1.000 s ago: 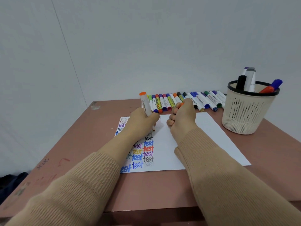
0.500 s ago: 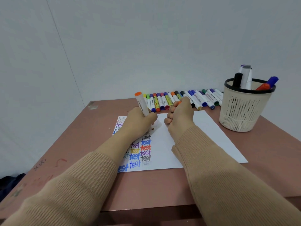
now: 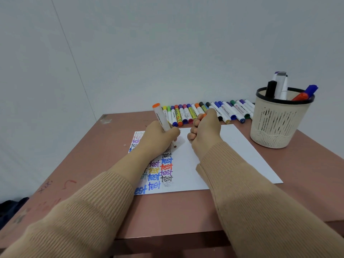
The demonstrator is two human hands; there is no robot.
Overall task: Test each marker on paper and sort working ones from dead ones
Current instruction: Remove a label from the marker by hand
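Note:
My left hand [image 3: 158,137] grips an uncapped white marker with an orange end [image 3: 160,118], its tip down on the white paper [image 3: 188,164]. Columns of coloured "test" words fill the paper's left part. My right hand [image 3: 203,130] rests on the paper as a fist, and an orange bit, likely the cap [image 3: 204,115], shows between its fingers. A row of several capped markers [image 3: 204,111] lies along the wall behind the paper. At the right stands a beige basket [image 3: 277,127] holding several markers.
The reddish-brown table [image 3: 93,164] carries scribble marks near its left edge. A plain wall rises right behind the marker row. Something dark lies low beyond the table's left edge [image 3: 11,203].
The marker tip has shifted only slightly on the paper. Both hands stay where they were; the camera has dipped a little.

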